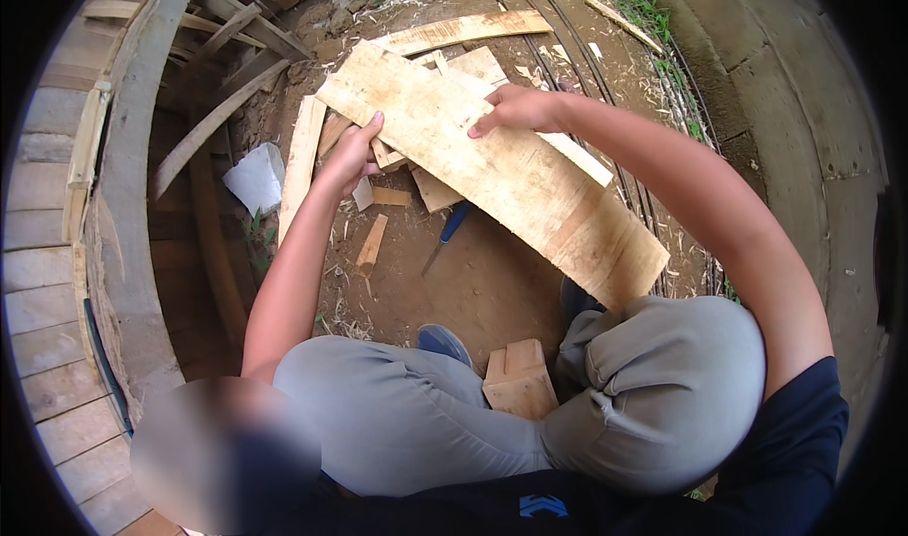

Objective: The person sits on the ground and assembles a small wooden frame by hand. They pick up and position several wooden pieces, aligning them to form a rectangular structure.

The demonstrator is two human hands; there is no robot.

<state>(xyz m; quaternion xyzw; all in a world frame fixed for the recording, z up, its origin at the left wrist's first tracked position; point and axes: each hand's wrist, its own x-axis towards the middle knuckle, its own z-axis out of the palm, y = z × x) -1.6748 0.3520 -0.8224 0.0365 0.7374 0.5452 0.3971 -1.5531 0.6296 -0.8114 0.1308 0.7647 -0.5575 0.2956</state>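
Observation:
A wide, flat wooden board (501, 167) slants across the middle, from the far left down to near my right knee. My left hand (357, 153) grips its left edge near the far end, thumb on top and fingers below. My right hand (515, 111) is closed on the opposite edge, with the thumb lying on the upper face. Beneath the far end lies a stack of wooden pieces (480, 65), partly covered by the board. On the dirt under the board's left edge is a thin tool with a blue handle (454, 224); I cannot tell its exact kind.
A small wooden block (520, 381) stands between my legs. Wood offcuts (372, 245) and a whitish block (255, 179) lie at left, beside a weathered beam (132, 205). Dark rods (615, 87) run along the ground before a grey wall (804, 92). A curved plank (463, 32) lies beyond.

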